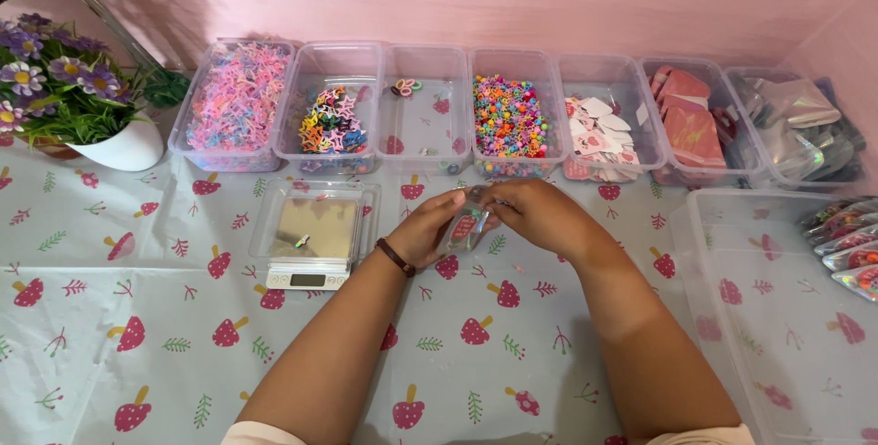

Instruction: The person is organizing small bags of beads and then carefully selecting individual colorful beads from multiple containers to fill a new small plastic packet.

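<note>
Progress: small clear bag (465, 225) pinched in both left hand (426, 227) and right hand (540, 214) fingers, right of scale (312, 236) | filled bags (846, 242) lying in big tub (732, 317) | scale tray nearly bare.

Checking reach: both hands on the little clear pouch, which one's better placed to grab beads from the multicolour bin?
Probably right. The right hand sits almost directly below the multicolour bead bin, while the left hand lies nearer the scale and cradles the clear pouch from beneath.
</note>
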